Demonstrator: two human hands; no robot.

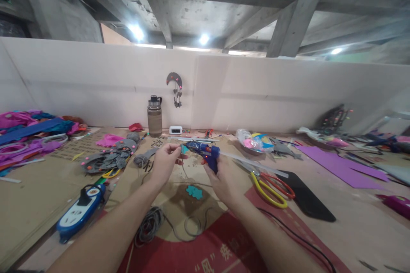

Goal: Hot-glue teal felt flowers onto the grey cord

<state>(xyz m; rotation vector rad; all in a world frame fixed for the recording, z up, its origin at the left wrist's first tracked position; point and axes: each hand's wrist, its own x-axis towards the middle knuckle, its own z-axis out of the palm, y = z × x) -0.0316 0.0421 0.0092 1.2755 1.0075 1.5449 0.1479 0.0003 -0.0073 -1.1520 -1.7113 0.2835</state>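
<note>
My right hand (224, 181) is wrapped round the handle of a blue hot glue gun (211, 155), whose nozzle points left. A long translucent glue stick (253, 162) juts from its back. Between the fingertips of my left hand (165, 161) is a small teal felt piece (184, 149), right by the nozzle. A thin grey cord hangs below those fingers; whether it joins the felt I cannot tell. Several teal felt cutouts (194, 192) lie on the board beneath my hands. Closer to me rests a coil of grey cord (150, 225).
Scissors with yellow and red handles (272, 194) lie at right beside a black flat slab (306, 196) and purple felt sheets (339, 164). At left are a blue-white power strip (81, 211) and grey felt ornaments (110, 157). A bottle (155, 118) stands at the back.
</note>
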